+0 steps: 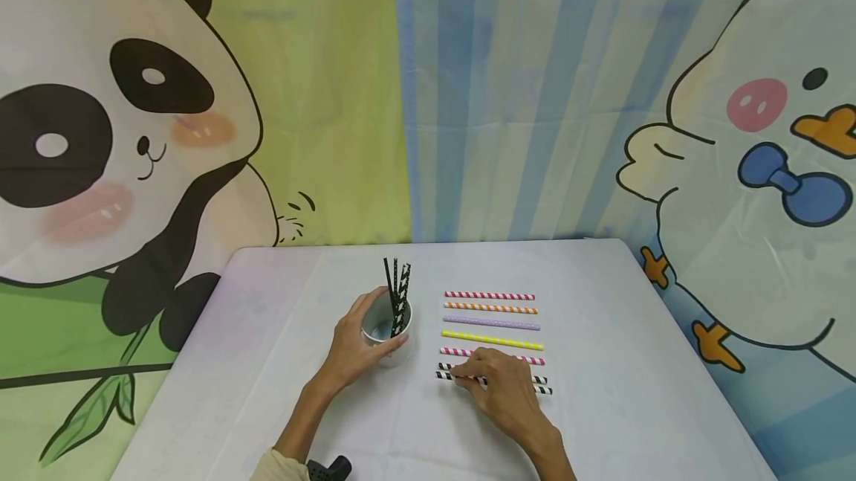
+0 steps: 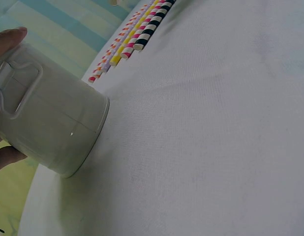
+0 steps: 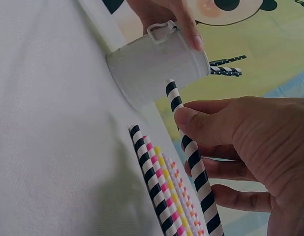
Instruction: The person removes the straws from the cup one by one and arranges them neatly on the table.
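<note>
A beige sleeve (image 1: 279, 466) covers the left forearm at the near side. The right hand (image 1: 504, 392) pinches a slim black-and-white spiral-striped straw (image 3: 195, 157) between thumb and bent fingers, apart from the row below. In that row on the white, lightly creased cloth-covered tabletop (image 1: 635, 332) lie, near to far, a second black-and-white striped straw (image 3: 152, 179), a pink-and-white striped straw (image 1: 456, 352), a yellow-and-white patterned straw (image 1: 493, 340), a pale lavender straw (image 1: 491, 323), an orange-and-white straw (image 1: 490, 308) and a red-and-white striped straw (image 1: 490, 295). To their left, the left hand (image 1: 357, 340) grasps a pale, smooth cylindrical cup (image 2: 58, 108) with a loop-shaped clasp (image 3: 162, 32), thumb and fingers curved round it. Black white-patterned straws (image 1: 402, 302) lean inside, protruding above the rim. Behind hangs a fabric backdrop (image 1: 334, 94) with a cartoon panda.
</note>
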Demonstrator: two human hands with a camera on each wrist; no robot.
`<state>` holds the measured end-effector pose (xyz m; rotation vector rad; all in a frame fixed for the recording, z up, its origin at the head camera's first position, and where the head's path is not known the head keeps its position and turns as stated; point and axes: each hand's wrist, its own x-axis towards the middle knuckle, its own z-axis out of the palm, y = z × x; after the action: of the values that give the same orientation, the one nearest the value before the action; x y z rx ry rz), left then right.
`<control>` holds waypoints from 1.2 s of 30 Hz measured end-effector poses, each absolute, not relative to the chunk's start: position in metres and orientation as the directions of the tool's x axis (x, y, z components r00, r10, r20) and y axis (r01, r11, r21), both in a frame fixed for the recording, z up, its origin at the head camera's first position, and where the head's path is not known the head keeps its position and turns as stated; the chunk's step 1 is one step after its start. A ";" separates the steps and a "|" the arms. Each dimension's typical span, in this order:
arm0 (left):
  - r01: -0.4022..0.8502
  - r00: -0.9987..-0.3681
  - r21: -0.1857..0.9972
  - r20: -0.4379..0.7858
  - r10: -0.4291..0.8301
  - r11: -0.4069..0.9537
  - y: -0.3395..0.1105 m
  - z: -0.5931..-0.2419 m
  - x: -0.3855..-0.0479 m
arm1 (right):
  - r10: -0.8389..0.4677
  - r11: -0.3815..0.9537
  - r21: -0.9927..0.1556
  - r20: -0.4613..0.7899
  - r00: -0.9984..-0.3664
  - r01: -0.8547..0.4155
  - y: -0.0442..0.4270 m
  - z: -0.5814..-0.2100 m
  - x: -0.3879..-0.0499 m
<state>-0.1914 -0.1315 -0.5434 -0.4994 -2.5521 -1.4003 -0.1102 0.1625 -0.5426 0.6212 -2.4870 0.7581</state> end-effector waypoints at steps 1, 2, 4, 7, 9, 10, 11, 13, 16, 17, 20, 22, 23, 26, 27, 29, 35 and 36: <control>0.378 -0.926 0.781 0.320 0.201 0.497 -0.132 -0.543 -0.191 | -0.281 0.750 -0.391 0.542 -0.792 -0.534 0.163 -0.544 -0.110; 0.378 -0.926 0.781 0.320 0.202 0.496 -0.132 -0.543 -0.191 | -0.282 0.754 -0.386 0.540 -0.793 -0.531 0.162 -0.544 -0.110; 0.378 -0.926 0.780 0.319 0.203 0.498 -0.132 -0.543 -0.191 | -0.282 0.764 -0.377 0.535 -0.797 -0.523 0.162 -0.546 -0.109; 0.381 -0.925 0.777 0.322 0.203 0.502 -0.132 -0.543 -0.191 | -0.281 0.774 -0.367 0.532 -0.799 -0.516 0.162 -0.549 -0.108; 0.381 -0.924 0.774 0.323 0.202 0.505 -0.132 -0.543 -0.191 | -0.279 0.780 -0.363 0.528 -0.803 -0.510 0.162 -0.550 -0.108; 0.382 -0.924 0.773 0.324 0.202 0.506 -0.132 -0.543 -0.191 | -0.277 0.782 -0.364 0.525 -0.805 -0.506 0.162 -0.551 -0.108; 0.382 -0.924 0.773 0.324 0.202 0.506 -0.132 -0.543 -0.191 | -0.276 0.783 -0.365 0.521 -0.808 -0.503 0.162 -0.551 -0.107; 0.382 -0.924 0.773 0.325 0.203 0.506 -0.132 -0.543 -0.191 | -0.273 0.788 -0.366 0.514 -0.813 -0.495 0.162 -0.553 -0.107; 0.386 -0.922 0.775 0.327 0.205 0.501 -0.132 -0.543 -0.191 | -0.271 0.798 -0.357 0.507 -0.818 -0.485 0.162 -0.555 -0.107; 0.388 -0.922 0.775 0.329 0.207 0.498 -0.132 -0.543 -0.191 | -0.271 0.801 -0.352 0.507 -0.818 -0.484 0.161 -0.555 -0.107; 0.392 -0.920 0.777 0.332 0.208 0.493 -0.132 -0.543 -0.191 | -0.273 0.808 -0.340 0.509 -0.816 -0.482 0.161 -0.557 -0.107; 0.392 -0.920 0.777 0.332 0.209 0.492 -0.132 -0.543 -0.191 | -0.274 0.808 -0.338 0.510 -0.815 -0.483 0.160 -0.558 -0.107; 0.392 -0.920 0.777 0.332 0.209 0.492 -0.132 -0.543 -0.191 | -0.274 0.807 -0.339 0.510 -0.815 -0.483 0.160 -0.559 -0.107; 0.391 -0.921 0.778 0.331 0.208 0.492 -0.132 -0.544 -0.191 | -0.274 0.806 -0.340 0.510 -0.815 -0.484 0.160 -0.561 -0.108; 0.390 -0.921 0.779 0.330 0.208 0.491 -0.132 -0.544 -0.191 | -0.274 0.807 -0.340 0.510 -0.816 -0.483 0.160 -0.562 -0.108; 0.389 -0.921 0.778 0.330 0.207 0.493 -0.132 -0.543 -0.191 | -0.276 0.809 -0.336 0.508 -0.816 -0.483 0.159 -0.564 -0.109; 0.390 -0.921 0.779 0.330 0.207 0.492 -0.132 -0.543 -0.191 | -0.280 0.819 -0.319 0.504 -0.817 -0.477 0.159 -0.566 -0.109; 0.389 -0.921 0.780 0.330 0.207 0.490 -0.132 -0.543 -0.192 | -0.280 0.820 -0.317 0.504 -0.817 -0.477 0.159 -0.567 -0.109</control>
<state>-0.1915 -0.1318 -0.5430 -0.5150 -2.5416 -1.4042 -0.1094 0.1587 -0.5667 0.5633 -2.5610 0.6075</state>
